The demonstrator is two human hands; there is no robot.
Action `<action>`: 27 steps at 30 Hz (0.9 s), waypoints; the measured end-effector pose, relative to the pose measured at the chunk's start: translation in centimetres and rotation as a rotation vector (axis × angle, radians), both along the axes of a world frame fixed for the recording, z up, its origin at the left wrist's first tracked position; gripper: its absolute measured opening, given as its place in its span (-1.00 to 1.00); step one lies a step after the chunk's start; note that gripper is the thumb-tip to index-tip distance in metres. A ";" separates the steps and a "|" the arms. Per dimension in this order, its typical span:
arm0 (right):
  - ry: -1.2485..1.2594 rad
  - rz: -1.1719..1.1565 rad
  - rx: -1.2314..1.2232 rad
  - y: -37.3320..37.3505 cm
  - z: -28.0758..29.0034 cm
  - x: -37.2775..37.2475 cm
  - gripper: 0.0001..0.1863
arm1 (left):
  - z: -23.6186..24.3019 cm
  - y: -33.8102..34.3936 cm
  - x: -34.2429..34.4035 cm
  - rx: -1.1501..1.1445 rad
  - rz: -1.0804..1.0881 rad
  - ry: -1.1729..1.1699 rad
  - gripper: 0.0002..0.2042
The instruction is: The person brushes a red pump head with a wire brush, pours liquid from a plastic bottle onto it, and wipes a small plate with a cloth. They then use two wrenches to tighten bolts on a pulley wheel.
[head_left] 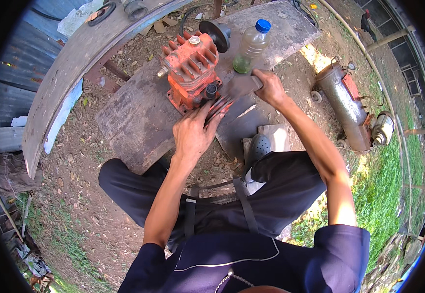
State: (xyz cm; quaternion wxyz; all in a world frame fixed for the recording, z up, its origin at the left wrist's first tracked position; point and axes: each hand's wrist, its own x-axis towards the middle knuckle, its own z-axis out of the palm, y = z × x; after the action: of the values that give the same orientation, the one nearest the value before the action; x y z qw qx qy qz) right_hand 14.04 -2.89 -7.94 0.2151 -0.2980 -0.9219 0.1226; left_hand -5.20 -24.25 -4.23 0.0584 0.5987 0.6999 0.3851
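My left hand [193, 132] has its fingers closed on a ridged, dark-and-orange metal part [218, 106], low beside an orange compressor pump [191, 68]. Fingers partly cover this part, and its full shape is hidden. In my right hand [271, 89] is a flat brown tool [242, 85], blurred, held right over the ridged part; I cannot make out its exact kind. The finned pump stands upright on a worn wooden board [129, 115], with a black round wheel [215, 35] at its far side. Just beyond my right hand stands a clear plastic bottle [251, 46] with a blue cap and green liquid at the bottom.
A worn metal air tank [342, 102] with small wheels lies on the ground to the right. At the left stands a curved wooden tabletop [70, 73] bearing a black ring [102, 14]. My shoe [259, 146] is close to the board's near edge.
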 end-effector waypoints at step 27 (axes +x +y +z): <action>-0.080 -0.191 -0.152 1.4 -3.2 3.0 -0.63 | -1.1 -1.7 0.4 -0.072 0.053 -0.252 -0.63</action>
State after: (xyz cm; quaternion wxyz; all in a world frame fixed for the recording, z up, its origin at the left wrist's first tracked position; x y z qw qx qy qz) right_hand 17.07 -1.53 -11.17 0.1659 -0.4043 -0.8853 0.1590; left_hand -4.78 -25.98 -5.34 0.1568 0.5244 0.7160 0.4333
